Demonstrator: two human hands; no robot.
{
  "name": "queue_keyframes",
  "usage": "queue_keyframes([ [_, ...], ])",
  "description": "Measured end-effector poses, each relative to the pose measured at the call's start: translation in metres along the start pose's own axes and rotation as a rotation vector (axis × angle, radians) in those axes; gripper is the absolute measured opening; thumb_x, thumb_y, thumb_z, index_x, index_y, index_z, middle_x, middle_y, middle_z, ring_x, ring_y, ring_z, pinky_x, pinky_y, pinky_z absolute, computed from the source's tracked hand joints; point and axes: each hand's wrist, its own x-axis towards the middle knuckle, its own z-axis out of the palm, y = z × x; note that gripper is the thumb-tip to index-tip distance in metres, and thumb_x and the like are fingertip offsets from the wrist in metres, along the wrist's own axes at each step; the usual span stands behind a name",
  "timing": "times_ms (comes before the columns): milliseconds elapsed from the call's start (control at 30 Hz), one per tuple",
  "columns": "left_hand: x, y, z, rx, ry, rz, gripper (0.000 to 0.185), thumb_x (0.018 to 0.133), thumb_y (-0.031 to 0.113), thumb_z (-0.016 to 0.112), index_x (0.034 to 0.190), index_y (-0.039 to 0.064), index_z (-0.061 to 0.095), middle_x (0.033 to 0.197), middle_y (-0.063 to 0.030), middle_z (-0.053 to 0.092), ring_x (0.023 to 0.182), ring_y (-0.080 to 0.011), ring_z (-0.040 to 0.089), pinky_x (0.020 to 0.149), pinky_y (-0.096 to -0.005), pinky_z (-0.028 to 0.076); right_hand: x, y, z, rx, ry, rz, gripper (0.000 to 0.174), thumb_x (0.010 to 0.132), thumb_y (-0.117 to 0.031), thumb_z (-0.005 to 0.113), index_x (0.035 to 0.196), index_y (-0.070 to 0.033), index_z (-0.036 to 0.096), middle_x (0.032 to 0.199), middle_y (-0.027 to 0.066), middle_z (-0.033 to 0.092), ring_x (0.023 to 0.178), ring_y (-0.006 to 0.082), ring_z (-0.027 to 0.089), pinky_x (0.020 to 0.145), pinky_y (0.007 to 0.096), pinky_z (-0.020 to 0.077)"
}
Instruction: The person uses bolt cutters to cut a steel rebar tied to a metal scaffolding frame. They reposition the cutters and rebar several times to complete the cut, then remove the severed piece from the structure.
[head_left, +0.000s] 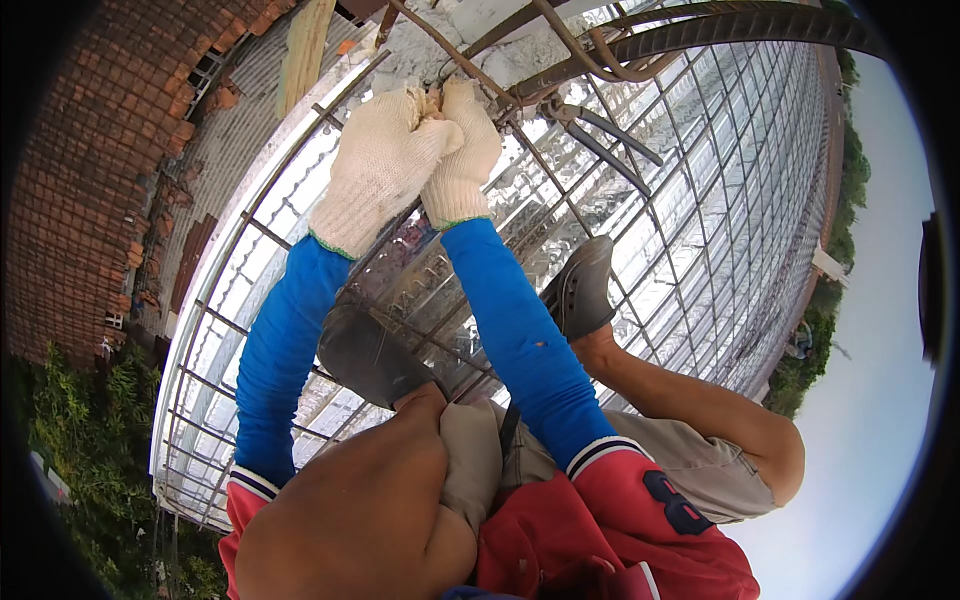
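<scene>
My left hand (382, 161), in a white knitted glove with bare fingertips, is pressed against my right hand (465, 150), gloved the same way. Both hands sit at the edge of a steel reinforcement mesh (562, 193), close to a bent rebar (461, 60) and rough concrete (409, 49). The fingers curl inward, and whatever lies between them is hidden. A pair of end-cutting nippers (600, 142) with dark handles rests on the mesh just right of my right hand, its handles spread apart.
Thick ribbed bars (712, 30) curve across the top. Shiny corrugated metal decking (517, 232) lies under the mesh, where my clogs (375, 352) stand. The deck's pale edge (217, 247) drops away on the left, above a tiled roof (82, 202) and trees (90, 427).
</scene>
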Motion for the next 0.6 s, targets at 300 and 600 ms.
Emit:
queue_keyframes([
  [300, -0.021, 0.028, 0.013, 0.311, 0.091, 0.071, 0.049, 0.088, 0.047, 0.079, 0.094, -0.002, 0.074, 0.072, -0.0177, 0.070, 0.065, -0.0265, 0.071, 0.062, -0.0407, 0.055, -0.026, 0.006, 0.009, 1.474, -0.103, 0.514, 0.024, 0.100, -0.026, 0.073, 0.112, -0.006, 0.067, 0.094, 0.0097, 0.073, 0.079, 0.0237, 0.071, 0.067, 0.0351, 0.0566],
  [600, -0.073, 0.031, 0.038, 0.503, 0.012, 0.117, 0.058, 0.086, 0.061, 0.084, 0.095, 0.005, 0.077, 0.066, -0.0143, 0.070, 0.059, -0.0286, 0.074, 0.056, -0.0382, 0.058, -0.036, -0.008, 0.005, 2.005, -0.191, 0.550, 0.029, 0.103, -0.031, 0.075, 0.119, -0.007, 0.070, 0.097, 0.0034, 0.070, 0.073, 0.0154, 0.064, 0.064, 0.0283, 0.0543],
])
